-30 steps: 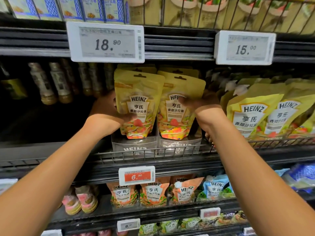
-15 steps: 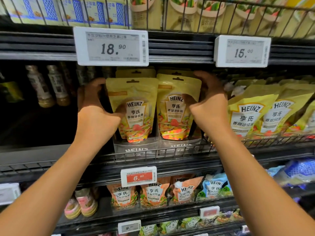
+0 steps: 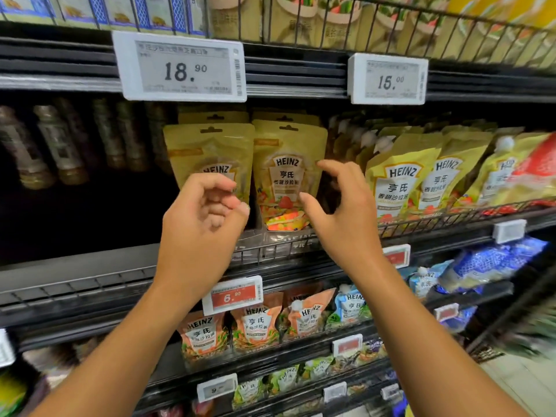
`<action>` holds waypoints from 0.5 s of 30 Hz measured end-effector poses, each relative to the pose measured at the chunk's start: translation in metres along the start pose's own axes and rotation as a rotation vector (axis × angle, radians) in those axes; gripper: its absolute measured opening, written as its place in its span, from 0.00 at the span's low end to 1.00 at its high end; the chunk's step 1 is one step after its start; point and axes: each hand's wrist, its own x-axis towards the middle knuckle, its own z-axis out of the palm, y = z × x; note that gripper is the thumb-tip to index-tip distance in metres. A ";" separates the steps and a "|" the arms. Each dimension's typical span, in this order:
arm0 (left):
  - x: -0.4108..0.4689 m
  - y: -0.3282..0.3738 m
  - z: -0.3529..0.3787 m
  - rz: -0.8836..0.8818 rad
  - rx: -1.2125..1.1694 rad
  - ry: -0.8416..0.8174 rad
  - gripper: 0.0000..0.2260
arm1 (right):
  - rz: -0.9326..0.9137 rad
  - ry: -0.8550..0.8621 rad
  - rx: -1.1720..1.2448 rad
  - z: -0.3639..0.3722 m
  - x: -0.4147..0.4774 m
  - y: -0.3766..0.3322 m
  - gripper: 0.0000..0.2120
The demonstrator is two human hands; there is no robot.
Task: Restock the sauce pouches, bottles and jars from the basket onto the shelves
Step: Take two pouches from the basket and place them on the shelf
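Observation:
Two rows of yellow Heinz salad-sauce pouches stand upright on the middle shelf, the left pouch point(image 3: 207, 152) and the right pouch point(image 3: 288, 164) at the front. My left hand point(image 3: 201, 224) hovers in front of the left pouch, fingers loosely curled, holding nothing. In front of the right pouch's right edge my right hand point(image 3: 340, 212) is apart from it, thumb and fingers spread and empty. The basket is out of view.
A wire rail point(image 3: 451, 221) fronts the middle shelf. More Heinz pouches point(image 3: 400, 182) lean to the right of it, dark bottles point(image 3: 57, 145) stand at the left. Price tags point(image 3: 180, 67) hang above. Orange pouches point(image 3: 255, 326) fill the lower shelf.
Both hands have let go of the sides of the pouch rows and drawn back toward me. The pouches stay standing on the shelf. The view has shifted slightly.

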 end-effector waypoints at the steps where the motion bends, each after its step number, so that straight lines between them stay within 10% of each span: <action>1: -0.004 0.001 0.003 -0.012 -0.041 -0.025 0.13 | 0.040 -0.004 0.061 -0.003 -0.006 -0.001 0.19; 15: -0.057 -0.008 0.068 -0.215 -0.364 -0.382 0.09 | 0.526 0.148 0.330 -0.069 -0.117 0.010 0.06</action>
